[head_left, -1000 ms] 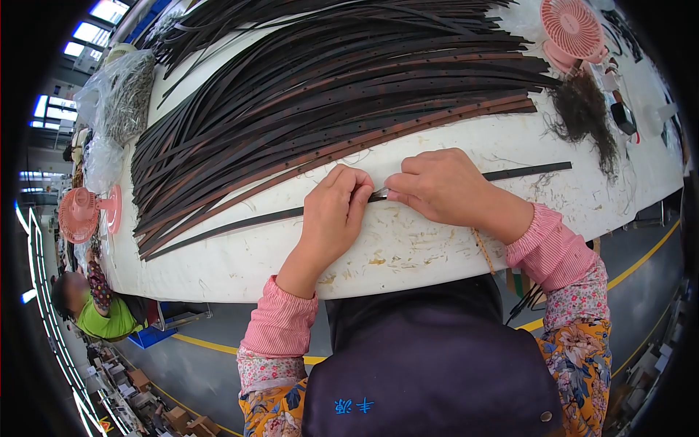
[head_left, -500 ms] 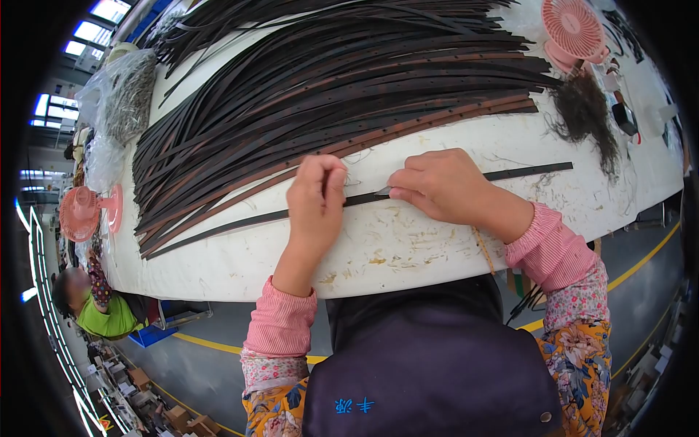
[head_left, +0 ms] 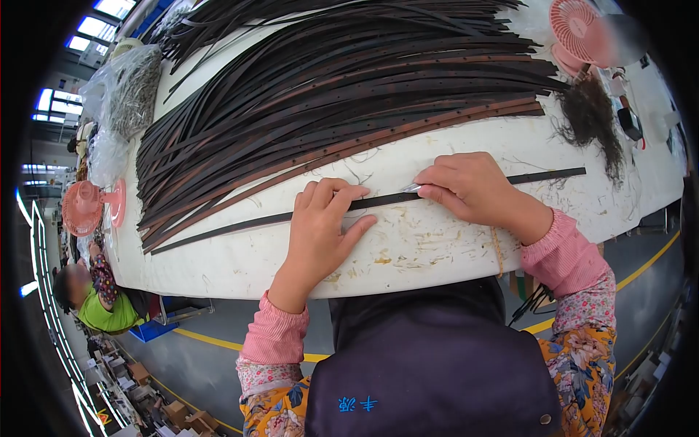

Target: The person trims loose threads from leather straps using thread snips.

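Note:
A single long black strip (head_left: 247, 224) lies across the white table in front of me. My left hand (head_left: 324, 226) is over the strip, thumb and fingers apart on either side of it, with nothing seen between them. To the right, my right hand (head_left: 473, 191) pinches a small metal tool (head_left: 412, 188), whose tip is at the strip's upper edge. Beyond both hands is a large pile of black and brown strips (head_left: 335, 95), some with rows of dark dots.
Pink fans stand at the left (head_left: 82, 208) and back right (head_left: 571, 29). Dark thread (head_left: 591, 120) lies at the right, a plastic bag (head_left: 127, 91) at the back left. A person in green (head_left: 105, 309) is beyond the left edge. Yellowish scraps (head_left: 397, 247) dot the table (head_left: 218, 273).
My left hand has come down to the strip and its fingers have spread. My right hand and the metal tool have moved right. The view has shifted slightly.

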Demonstrator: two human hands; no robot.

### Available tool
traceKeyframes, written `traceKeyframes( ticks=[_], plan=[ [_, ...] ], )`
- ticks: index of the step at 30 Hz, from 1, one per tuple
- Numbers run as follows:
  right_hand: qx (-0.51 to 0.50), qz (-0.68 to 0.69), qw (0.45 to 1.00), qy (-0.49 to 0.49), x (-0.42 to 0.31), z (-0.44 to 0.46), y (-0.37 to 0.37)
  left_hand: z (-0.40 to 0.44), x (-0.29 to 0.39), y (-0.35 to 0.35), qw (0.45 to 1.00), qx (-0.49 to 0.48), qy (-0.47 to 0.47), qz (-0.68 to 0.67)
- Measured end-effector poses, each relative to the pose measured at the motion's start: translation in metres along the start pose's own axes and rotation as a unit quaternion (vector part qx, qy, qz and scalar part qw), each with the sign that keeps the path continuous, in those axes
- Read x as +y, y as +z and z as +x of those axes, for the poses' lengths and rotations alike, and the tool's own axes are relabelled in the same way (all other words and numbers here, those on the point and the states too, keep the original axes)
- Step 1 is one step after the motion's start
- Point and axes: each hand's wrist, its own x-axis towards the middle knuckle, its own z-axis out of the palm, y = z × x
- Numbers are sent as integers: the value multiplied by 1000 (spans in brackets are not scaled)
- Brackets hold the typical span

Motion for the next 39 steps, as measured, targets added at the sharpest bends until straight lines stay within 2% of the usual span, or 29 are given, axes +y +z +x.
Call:
traceKeyframes(
  ticks=[6,8,9,11,15,17,21,25,27,31,33,37,39],
  plan=[
    [-3,-2,1000,1,-1,0,0,-3,-17,9,999,27,15,14],
    [0,0,1000,-1,0,0,0,-7,-25,9,997,32,-70,-11],
    [0,-1,1000,-3,0,0,0,-8,-28,7,997,32,-71,-11],
    [0,0,1000,-4,0,0,0,-8,-33,4,981,91,-155,78],
    [-2,-3,1000,-1,0,1,0,-7,-10,-10,989,94,-103,52],
    [-3,-5,1000,-2,0,1,0,-6,7,-6,998,55,0,9],
    [-4,-8,1000,-5,-1,2,-1,-12,2,13,995,60,30,80],
    [-10,-19,1000,-5,-2,2,-2,-11,-1,20,994,62,13,88],
    [-5,-24,1000,-11,-3,4,2,-9,-6,22,997,58,-50,8],
    [3,-57,998,-39,-19,15,8,-10,-9,18,995,63,-69,-35],
    [4,-70,996,-57,-23,19,14,-8,2,5,992,7,-87,-95],
    [18,-91,991,-95,-27,26,22,-10,6,3,991,-7,-92,-100],
    [23,-94,991,-96,-29,26,24,-14,1,10,995,23,-54,-78]
  ],
)
